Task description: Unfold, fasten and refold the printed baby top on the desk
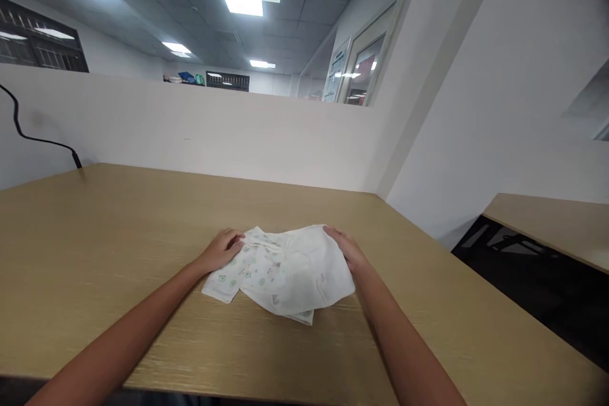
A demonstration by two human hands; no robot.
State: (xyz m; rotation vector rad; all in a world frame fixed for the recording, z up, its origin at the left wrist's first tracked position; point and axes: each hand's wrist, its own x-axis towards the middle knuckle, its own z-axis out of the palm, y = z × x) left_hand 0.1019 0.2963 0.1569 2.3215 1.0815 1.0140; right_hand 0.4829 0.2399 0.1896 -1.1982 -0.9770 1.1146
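A small white baby garment (pixel 297 269) lies rumpled on the wooden table in front of me. Its left part, with a short sleeve, has a small green and brown print, while the right part is plain white and partly folded over. My left hand (pixel 223 249) is closed at the garment's upper left edge, its fingertips pinching the cloth. At the right side, my right hand (pixel 346 247) grips the garment's edge, and some of its fingers are hidden by the fabric. A printed corner sticks out underneath, toward me.
The wooden table (pixel 143 222) meets a low white partition (pixel 238 136) at the back. A black cable (pixel 45 141) hangs over the partition at the left. To the right stands another wooden table (pixel 552 222) with a dark frame, beside a white wall (pixel 504 108).
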